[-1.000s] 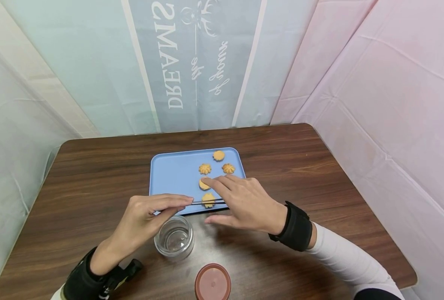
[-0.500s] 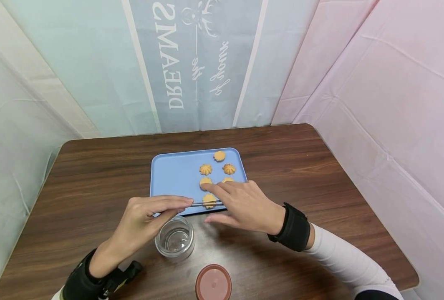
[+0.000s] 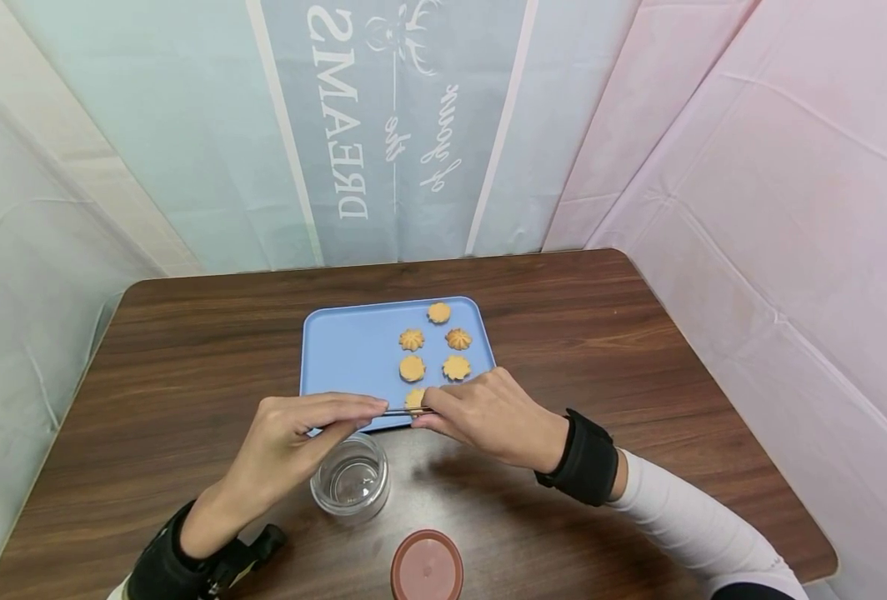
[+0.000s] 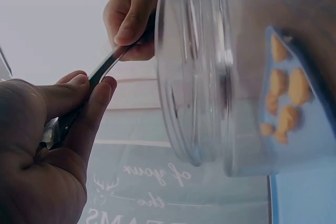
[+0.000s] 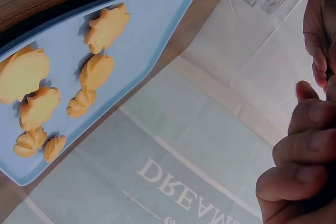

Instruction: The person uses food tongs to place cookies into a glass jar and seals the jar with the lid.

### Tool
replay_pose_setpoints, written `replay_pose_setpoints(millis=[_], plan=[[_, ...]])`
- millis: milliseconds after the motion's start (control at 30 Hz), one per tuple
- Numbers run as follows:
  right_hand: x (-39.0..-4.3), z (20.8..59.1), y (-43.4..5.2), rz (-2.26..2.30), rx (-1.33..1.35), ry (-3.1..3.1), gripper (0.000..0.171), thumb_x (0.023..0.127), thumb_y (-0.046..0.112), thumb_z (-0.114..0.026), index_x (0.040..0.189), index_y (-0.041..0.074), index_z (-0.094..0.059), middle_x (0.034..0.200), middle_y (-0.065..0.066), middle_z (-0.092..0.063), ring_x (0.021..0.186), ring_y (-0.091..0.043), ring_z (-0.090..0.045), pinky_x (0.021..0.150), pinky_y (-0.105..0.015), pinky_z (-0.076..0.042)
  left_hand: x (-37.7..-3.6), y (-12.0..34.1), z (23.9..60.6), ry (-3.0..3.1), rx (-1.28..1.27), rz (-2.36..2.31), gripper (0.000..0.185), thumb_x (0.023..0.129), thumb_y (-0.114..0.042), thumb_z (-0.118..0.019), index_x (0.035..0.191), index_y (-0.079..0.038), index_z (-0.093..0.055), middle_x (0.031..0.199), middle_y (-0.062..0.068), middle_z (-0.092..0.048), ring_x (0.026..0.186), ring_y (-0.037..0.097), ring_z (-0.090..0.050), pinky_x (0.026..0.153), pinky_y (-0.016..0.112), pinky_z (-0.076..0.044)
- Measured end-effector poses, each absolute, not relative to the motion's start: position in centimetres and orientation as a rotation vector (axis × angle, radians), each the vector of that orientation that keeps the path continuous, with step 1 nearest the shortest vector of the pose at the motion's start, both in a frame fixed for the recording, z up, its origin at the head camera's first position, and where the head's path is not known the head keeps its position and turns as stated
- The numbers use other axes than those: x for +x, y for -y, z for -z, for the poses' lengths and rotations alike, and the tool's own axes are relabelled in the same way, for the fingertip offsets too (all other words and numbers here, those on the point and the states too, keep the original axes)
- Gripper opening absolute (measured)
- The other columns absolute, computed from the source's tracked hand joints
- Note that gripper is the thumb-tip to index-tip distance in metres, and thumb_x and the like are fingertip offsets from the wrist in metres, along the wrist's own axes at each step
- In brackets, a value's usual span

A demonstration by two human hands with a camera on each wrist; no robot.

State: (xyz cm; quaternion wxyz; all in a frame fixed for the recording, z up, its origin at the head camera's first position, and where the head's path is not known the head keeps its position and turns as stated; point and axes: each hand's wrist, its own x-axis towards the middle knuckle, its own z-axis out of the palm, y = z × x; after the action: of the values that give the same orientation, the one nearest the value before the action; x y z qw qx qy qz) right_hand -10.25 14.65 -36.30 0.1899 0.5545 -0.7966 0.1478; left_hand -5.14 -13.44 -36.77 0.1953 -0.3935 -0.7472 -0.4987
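Tweezers (image 3: 406,410) pinched between left hand (image 3: 293,437) and right hand (image 3: 492,412) fingers

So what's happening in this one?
A person sits at a wooden table with both hands on a pair of metal tongs. The left hand pinches one end and the right hand grips the other, over the near edge of a blue tray. Five cookies show on the tray, the nearest right at the tongs. An open glass jar stands just in front of the tray, its brown lid lying apart, nearer the person.
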Motion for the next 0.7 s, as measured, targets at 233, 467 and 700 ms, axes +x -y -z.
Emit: replay_pose_setpoints(millis=[233, 467, 700], plan=[[-10.09, 36.25, -14.59, -0.426, 1.566, 2.267, 0.041, 0.116, 0.041, -0.035, 0.085, 0.018, -0.051, 0.062, 0.014, -0.031, 0.050, 0.002, -0.025, 0.049, -0.017, -0.016, -5.17, 13.38, 36.87, 2.082, -1.121, 1.413, 0.024, 0.106, -0.020, -0.065, 0.112, -0.004, -0.081, 0.109, 0.008, -0.081, 0.111, 0.008, -0.074, 0.092, 0.020, -0.057], [-10.09, 36.27, -14.80, -0.395, 1.563, 2.271, 0.039, 0.115, 0.040, -0.039, 0.083, 0.019, -0.050, 0.061, 0.014, -0.031, 0.050, 0.001, -0.026, 0.049, -0.018, -0.017, -5.10, 13.28, 36.84, 2.113, -1.113, 1.436, 0.027, 0.088, 0.009, -0.078, 0.112, -0.004, -0.081, 0.110, 0.008, -0.081, 0.109, 0.013, -0.075, 0.092, 0.022, -0.058], [-10.10, 36.23, -15.05, -0.380, 1.560, 2.275, 0.043, 0.115, 0.042, -0.036, 0.082, 0.019, -0.049, 0.060, 0.014, -0.029, 0.049, 0.000, -0.024, 0.049, -0.019, -0.014, -4.89, 13.06, 36.80, 2.159, -1.081, 1.460, 0.023, 0.093, -0.001, -0.079, 0.114, -0.008, -0.081, 0.112, 0.006, -0.080, 0.107, 0.015, -0.076, 0.092, 0.021, -0.058]])
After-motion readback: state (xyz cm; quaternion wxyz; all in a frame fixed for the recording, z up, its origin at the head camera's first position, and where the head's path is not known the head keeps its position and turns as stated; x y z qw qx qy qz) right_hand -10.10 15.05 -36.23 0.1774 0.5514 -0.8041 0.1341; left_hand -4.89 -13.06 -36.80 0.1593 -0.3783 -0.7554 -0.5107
